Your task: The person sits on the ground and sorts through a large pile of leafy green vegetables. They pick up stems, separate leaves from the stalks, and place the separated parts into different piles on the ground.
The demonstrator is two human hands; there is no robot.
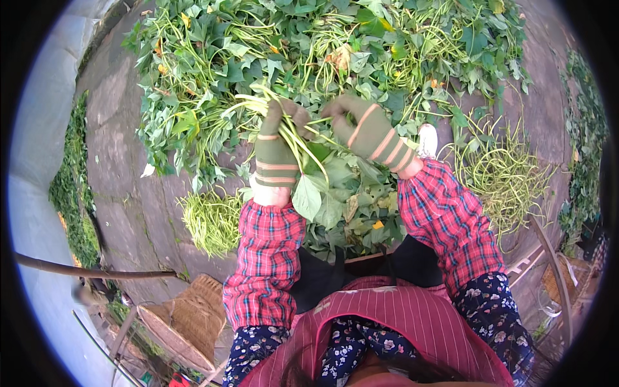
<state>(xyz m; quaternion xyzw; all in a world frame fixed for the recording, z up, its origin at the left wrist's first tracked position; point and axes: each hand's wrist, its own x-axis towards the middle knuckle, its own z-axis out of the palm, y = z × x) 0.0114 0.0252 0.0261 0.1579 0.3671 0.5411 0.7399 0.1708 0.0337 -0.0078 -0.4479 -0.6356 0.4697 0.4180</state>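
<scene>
My left hand [280, 130], in a green glove with pale orange stripes, is closed around a bunch of leafy green stems [297, 145]. Their pale stalk ends stick out past the fingers to the upper left, and leaves hang down by the wrist. My right hand [358, 123], gloved alike, pinches a thin green stem [324, 138] just to the right of the bunch. Beneath both hands lies a pile of loose leaves [358, 193]. Beyond them spreads a large heap of leafy vines [232, 63] with some yellowed leaves.
Bare stalks lie in a small pile [213, 222] at the left and a looser pile [503, 179] at the right. A woven basket [193, 314] stands lower left on the stone paving [116, 145]. A pale shoe [428, 140] shows beside my right wrist.
</scene>
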